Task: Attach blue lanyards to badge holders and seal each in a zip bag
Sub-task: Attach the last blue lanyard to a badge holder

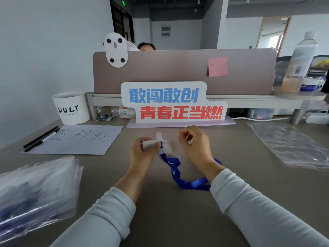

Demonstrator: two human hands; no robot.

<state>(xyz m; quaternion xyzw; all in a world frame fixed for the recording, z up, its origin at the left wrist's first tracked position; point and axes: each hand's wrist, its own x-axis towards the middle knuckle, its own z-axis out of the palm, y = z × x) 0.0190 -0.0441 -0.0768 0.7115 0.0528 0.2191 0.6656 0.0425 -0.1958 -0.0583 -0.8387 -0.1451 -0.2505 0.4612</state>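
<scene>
Curled above the desk [160,211], the left hand [142,152] grips one white badge holder [150,144]. The right hand [195,147], at its 3 o'clock, pinches clear plastic [170,148] touching the holder. One blue lanyard [178,175] trails from the holder toward 5 o'clock, passing under the right wrist. One pile of filled bags [35,193] lies at 8 o'clock, flat clear bags [288,147] at 3, two pens [41,138] at 10.

Pale grey long sleeves [99,216] cover both forearms; cuffs [122,196] end at wrists.
</scene>
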